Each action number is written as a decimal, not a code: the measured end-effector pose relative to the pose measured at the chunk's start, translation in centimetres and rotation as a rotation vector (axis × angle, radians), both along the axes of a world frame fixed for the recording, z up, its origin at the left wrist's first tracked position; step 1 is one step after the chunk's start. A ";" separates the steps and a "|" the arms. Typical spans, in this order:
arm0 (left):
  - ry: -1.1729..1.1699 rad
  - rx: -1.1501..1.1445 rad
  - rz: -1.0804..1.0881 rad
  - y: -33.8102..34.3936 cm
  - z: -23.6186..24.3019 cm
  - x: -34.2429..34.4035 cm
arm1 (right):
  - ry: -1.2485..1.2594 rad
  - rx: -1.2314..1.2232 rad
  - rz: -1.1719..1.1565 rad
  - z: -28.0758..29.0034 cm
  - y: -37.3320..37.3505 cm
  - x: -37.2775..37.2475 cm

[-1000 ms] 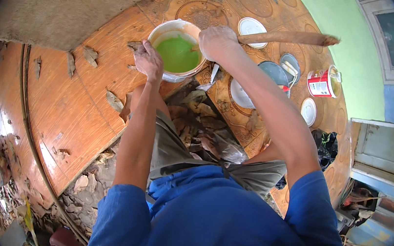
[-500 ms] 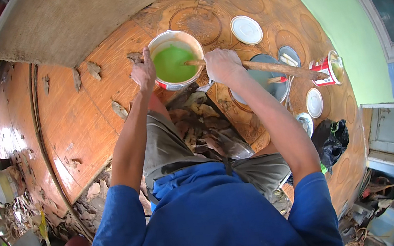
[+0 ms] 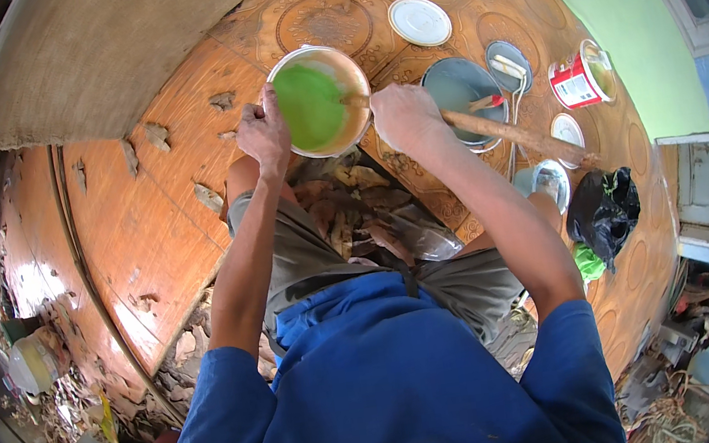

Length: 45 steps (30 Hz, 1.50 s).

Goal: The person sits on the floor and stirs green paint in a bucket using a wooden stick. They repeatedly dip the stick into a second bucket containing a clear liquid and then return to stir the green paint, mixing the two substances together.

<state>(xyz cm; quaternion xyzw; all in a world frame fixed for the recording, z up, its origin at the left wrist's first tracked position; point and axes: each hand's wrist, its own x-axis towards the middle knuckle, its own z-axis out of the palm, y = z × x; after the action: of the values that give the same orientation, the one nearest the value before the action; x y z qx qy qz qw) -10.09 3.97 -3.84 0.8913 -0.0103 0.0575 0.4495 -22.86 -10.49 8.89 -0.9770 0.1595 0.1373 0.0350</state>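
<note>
On the patterned wooden floor (image 3: 153,237) between our knees sits the bucket (image 3: 320,100) of green paint, our left hand (image 3: 264,131) clamped on its rim to steady it while our right hand (image 3: 403,114) grips the stick (image 3: 521,137) dipped in for stirring.

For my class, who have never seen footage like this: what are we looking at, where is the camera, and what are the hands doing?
There is no machine here. A person wears a wide-angle camera on the head, looking down, so the picture bulges and straight edges bend. The arms in blue sleeves entering from below are the person's own. The left hand grips the rim of a bucket of green paint. The right hand holds a long wooden stick whose end dips into the paint. The bucket stands on a patterned wooden floor. Nearby lie a white lid, an empty grey bucket, a red tin and a black bag.
</note>
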 end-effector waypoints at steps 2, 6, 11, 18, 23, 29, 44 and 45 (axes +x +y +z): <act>0.008 0.005 0.020 -0.2 0.1 -0.2 | -0.015 0.041 0.004 -0.4 0.3 -1.3; -0.019 0.014 0.014 -0.6 -0.1 -0.7 | 0.028 0.107 0.043 -0.1 1.2 -2.5; -0.059 -0.012 0.000 -0.2 -0.4 -0.5 | -0.056 0.112 0.033 -0.3 0.8 -2.2; -0.070 -0.022 -0.019 -0.7 -0.4 -1.1 | -0.021 0.144 0.002 -1.0 -0.5 -2.0; -0.076 -0.012 -0.033 -0.6 -0.8 -0.7 | -0.093 0.168 -0.083 -1.4 -1.5 -3.1; -0.047 -0.049 -0.045 -0.4 -1.0 -0.4 | -0.184 0.166 -0.133 -2.4 -2.0 -2.6; -0.108 -0.016 -0.073 -0.7 -1.2 -0.4 | -0.196 0.083 -0.064 -3.5 -0.2 -1.7; -0.105 -0.040 -0.067 -0.6 -1.2 -0.5 | -0.113 0.077 -0.065 -3.5 0.7 -1.7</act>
<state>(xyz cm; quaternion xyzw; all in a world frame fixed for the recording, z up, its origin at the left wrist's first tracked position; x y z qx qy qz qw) -10.58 3.37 -5.00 0.8772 -0.0624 0.0895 0.4676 -24.54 -9.83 5.41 -0.9754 0.1836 0.0869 0.0860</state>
